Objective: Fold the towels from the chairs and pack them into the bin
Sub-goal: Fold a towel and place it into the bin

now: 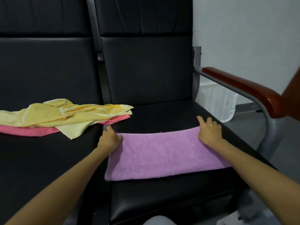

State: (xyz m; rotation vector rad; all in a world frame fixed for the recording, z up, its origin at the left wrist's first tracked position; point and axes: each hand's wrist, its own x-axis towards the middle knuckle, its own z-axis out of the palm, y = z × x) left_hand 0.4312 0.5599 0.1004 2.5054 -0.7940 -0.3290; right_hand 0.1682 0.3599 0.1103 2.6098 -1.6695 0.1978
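A purple towel (pixel 164 153) lies folded into a wide band across the seat of the right black chair (pixel 159 114). My left hand (pixel 110 137) rests on the band's far left corner, fingers flat. At the far right corner my right hand (pixel 208 130) lies flat with its fingers spread, pressing the cloth down. On the left chair (pixel 40 159) a crumpled yellow towel (pixel 69 114) lies on top of a pink towel (pixel 30 131); both reach over the gap onto the right seat. A translucent white bin (pixel 217 103) stands on the floor behind the right chair's armrest.
A red-brown wooden armrest (pixel 246 88) on a grey metal frame borders the right chair. A white wall stands behind, with grey floor at the right. Something pale shows at the bottom edge.
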